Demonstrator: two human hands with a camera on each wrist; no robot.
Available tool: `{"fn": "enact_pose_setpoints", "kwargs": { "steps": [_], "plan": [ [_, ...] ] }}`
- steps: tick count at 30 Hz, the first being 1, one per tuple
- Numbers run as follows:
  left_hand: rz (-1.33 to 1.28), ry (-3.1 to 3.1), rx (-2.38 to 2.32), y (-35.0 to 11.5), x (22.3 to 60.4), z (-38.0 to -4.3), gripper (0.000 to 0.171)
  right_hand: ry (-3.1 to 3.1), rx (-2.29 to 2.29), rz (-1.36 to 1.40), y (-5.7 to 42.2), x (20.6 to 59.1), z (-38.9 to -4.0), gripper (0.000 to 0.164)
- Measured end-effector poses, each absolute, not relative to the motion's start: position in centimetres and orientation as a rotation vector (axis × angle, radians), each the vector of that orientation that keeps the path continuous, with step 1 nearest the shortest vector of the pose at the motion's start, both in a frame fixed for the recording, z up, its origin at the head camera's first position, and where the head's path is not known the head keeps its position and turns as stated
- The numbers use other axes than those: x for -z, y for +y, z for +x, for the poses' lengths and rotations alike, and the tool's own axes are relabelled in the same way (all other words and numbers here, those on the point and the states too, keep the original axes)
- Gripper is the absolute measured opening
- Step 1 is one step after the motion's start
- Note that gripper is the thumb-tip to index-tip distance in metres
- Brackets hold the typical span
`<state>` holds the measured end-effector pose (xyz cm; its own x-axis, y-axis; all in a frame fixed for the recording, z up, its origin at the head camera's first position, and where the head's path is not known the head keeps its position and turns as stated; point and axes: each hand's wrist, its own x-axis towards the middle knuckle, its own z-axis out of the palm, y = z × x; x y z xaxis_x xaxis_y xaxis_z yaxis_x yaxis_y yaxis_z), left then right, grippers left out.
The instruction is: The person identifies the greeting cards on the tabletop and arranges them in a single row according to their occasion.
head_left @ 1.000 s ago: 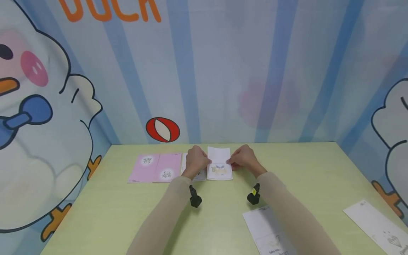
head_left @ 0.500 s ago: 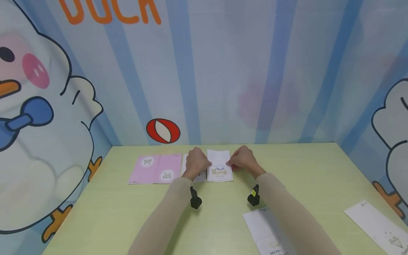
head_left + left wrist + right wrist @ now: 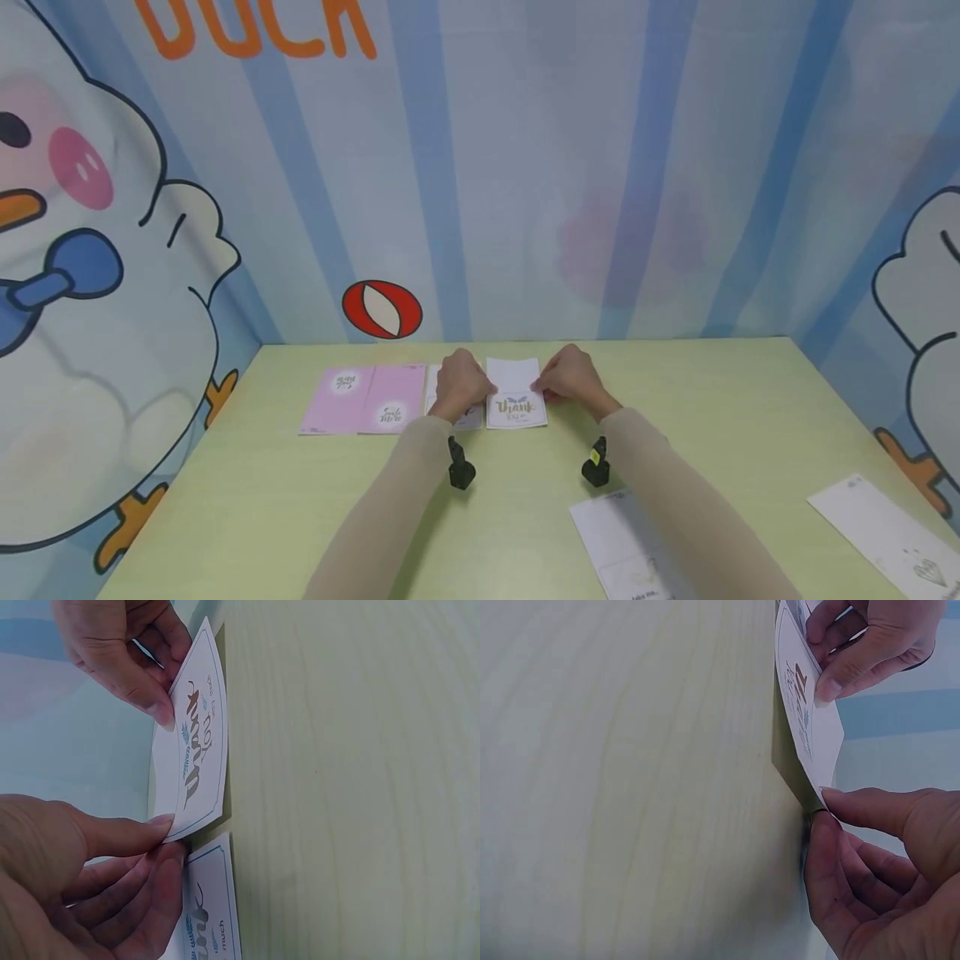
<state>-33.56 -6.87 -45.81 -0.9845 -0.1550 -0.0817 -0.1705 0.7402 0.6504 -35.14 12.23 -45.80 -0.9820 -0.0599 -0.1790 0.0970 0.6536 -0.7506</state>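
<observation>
The thank-you card (image 3: 517, 410) is risking a crease, or an overlap with the neighbouring card (image 3: 214, 900), if the 2 grips are pulling unevenly. Just below the centre of the head view, the card is bowing between the hands: the left hand (image 3: 462, 385) is pinching its left edge, the right hand (image 3: 572, 375) its right edge

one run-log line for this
thank-you card: bowed | left hand: pinches its left edge | right hand: pinches its right edge | second white card: to left
</observation>
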Motion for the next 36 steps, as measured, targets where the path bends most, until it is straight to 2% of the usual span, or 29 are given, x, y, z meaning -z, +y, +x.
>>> {"fn": "enact_pose_setpoints", "kwargs": {
  "steps": [10, 18, 20, 25, 31, 36],
  "plan": [
    [-0.292, 2.94, -1.011, -6.8, 45.1, -33.2, 0.022, 2.798, 1.094, -0.096, 12.1, 45.7, -34.9, 0.018],
    [-0.117, 3.011, -0.904, -5.8, 44.7, -32.3, 0.038, 2.847, 1.0, -0.178, 13.0, 45.3, -34.3, 0.022],
    [-0.026, 3.018, -0.882, -5.3, 44.1, -31.5, 0.035, 2.87, 0.976, -0.252, 13.9, 45.0, -33.9, 0.023],
    [0.162, 3.035, -0.828, -3.5, 42.0, -29.0, 0.014, 2.882, 0.945, -0.51, 16.2, 43.7, -32.3, 0.025],
    [0.381, 3.025, -0.741, -1.6, 41.2, -25.5, 0.018, 2.842, 0.927, -0.676, 18.1, 42.6, -29.4, 0.027],
    [0.605, 2.941, -0.707, -0.8, 41.9, -22.6, 0.03, 2.796, 0.92, -0.765, 20.0, 42.6, -26.4, 0.031]
  ]
}}
